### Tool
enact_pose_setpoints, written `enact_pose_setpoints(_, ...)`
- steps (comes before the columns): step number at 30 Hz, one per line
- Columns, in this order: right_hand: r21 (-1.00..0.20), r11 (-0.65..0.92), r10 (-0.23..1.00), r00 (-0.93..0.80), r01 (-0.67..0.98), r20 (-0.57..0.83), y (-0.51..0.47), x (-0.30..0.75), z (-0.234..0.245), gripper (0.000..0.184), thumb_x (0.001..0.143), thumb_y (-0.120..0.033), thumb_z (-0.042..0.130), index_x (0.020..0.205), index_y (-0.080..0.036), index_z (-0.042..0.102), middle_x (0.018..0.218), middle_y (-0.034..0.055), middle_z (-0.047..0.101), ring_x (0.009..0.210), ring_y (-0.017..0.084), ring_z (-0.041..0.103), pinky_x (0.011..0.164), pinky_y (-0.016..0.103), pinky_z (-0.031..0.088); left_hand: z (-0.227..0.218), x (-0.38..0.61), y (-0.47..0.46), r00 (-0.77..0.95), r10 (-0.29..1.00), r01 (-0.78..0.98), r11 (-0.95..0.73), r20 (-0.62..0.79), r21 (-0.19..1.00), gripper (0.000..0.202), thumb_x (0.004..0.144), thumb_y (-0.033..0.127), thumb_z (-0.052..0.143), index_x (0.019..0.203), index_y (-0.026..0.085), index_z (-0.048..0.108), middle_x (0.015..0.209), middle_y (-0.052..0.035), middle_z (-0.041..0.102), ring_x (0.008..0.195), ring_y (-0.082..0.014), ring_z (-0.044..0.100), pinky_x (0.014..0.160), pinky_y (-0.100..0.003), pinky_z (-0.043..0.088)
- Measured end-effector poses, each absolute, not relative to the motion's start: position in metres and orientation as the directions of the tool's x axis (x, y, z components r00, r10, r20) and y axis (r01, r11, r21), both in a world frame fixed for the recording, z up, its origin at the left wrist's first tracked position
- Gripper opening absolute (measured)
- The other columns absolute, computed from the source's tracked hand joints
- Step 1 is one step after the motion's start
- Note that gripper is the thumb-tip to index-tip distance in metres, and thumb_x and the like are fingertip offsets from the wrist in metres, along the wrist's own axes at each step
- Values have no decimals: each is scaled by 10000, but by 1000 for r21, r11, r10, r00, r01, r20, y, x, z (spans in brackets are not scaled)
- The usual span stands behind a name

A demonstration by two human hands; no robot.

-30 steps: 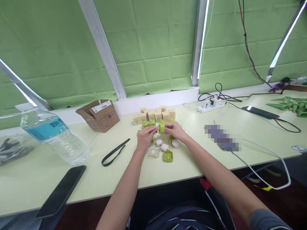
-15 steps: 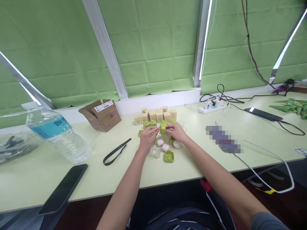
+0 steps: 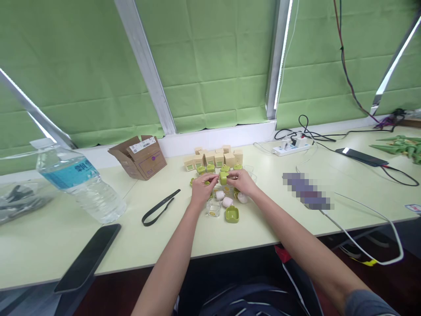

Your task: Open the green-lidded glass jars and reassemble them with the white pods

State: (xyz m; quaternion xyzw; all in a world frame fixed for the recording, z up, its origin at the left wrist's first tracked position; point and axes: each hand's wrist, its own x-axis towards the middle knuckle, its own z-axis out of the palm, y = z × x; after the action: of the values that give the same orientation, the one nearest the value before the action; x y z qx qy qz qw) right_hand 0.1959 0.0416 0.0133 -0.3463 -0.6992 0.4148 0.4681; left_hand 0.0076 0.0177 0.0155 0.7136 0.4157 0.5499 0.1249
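My right hand [image 3: 242,181] pinches a small green plastic piece [image 3: 223,177] by its right side, held up above the table. Just to its left, my left hand [image 3: 203,188] has thumb and fingers pressed together; what they hold is too small to make out. Below the hands lie several whitish rounded pieces [image 3: 227,202], a clear plastic piece [image 3: 213,208] with a yellow mark, and a green open square shell [image 3: 232,214]. More green pieces [image 3: 210,168] sit behind the hands, partly hidden.
Several small cream boxes [image 3: 209,158] stand at the back, near an open brown carton [image 3: 141,158]. To the left are a black strap [image 3: 159,209], a water bottle [image 3: 79,180] and a dark phone [image 3: 88,259]. A power strip [image 3: 291,148] with cables lies back right.
The held green piece has tilted and looks shorter, so another green piece shows behind it. Both hands stay nearly in place.
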Motion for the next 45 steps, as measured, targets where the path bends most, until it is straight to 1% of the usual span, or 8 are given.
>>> enact_pose_setpoints(6,-937,346,875,-349,-36,337,38,195,20,310,707,-441,718,867,-180,764,855,44,757,859,233,686,821,351,528,16,11,17,25,722,419,-635,691,649,176,827,348,684,896,212,773,883,-59,759,791,-187,706,759,-349,583)
enact_pose_setpoints(11,-934,355,880,-325,-36,347,38,197,21,251,713,-376,692,850,-174,749,819,36,747,798,210,673,759,321,514,16,11,17,60,716,428,-647,695,630,201,841,374,676,947,231,770,916,-57,755,849,-190,697,797,-349,569)
enact_pose_setpoints(16,-920,391,882,-293,11,371,37,196,22,197,719,-329,650,809,-170,721,766,18,721,744,178,641,710,287,490,16,10,17,114,756,426,-623,644,656,340,836,423,675,1118,237,713,1037,-71,727,847,-181,684,763,-316,560)
enact_pose_setpoints(20,-904,421,873,-300,70,384,34,195,24,136,713,-288,618,720,-162,668,693,-3,670,664,146,587,646,264,459,19,12,12,193,767,435,-626,612,647,511,813,429,701,1284,252,611,1199,-93,679,966,-209,673,789,-318,552)
enact_pose_setpoints(26,-893,438,865,-319,102,388,32,195,25,149,731,-302,618,725,-160,662,677,-3,648,636,140,572,608,256,445,23,17,6,233,751,471,-643,617,604,372,874,402,628,1211,247,651,1195,-83,678,982,-205,655,808,-329,544)
enact_pose_setpoints(34,-899,436,855,-333,48,397,32,195,24,191,740,-349,651,761,-159,658,707,0,652,657,145,585,646,268,469,26,20,3,216,738,478,-650,639,590,318,890,375,602,1163,221,653,1137,-81,688,904,-191,651,797,-326,537)
enact_pose_setpoints(40,-891,450,843,-354,52,405,32,195,23,167,735,-327,645,736,-162,618,693,-9,617,642,132,554,637,259,452,27,22,2,199,734,499,-647,650,577,283,882,351,605,1124,209,639,1080,-70,687,818,-165,624,754,-300,519)
enact_pose_setpoints(45,-888,457,835,-371,53,407,33,196,22,146,735,-307,638,749,-162,630,698,-7,623,642,130,554,647,259,461,26,22,2,229,722,533,-654,653,536,255,909,328,555,1121,215,641,1053,-57,679,797,-155,593,753,-291,493)
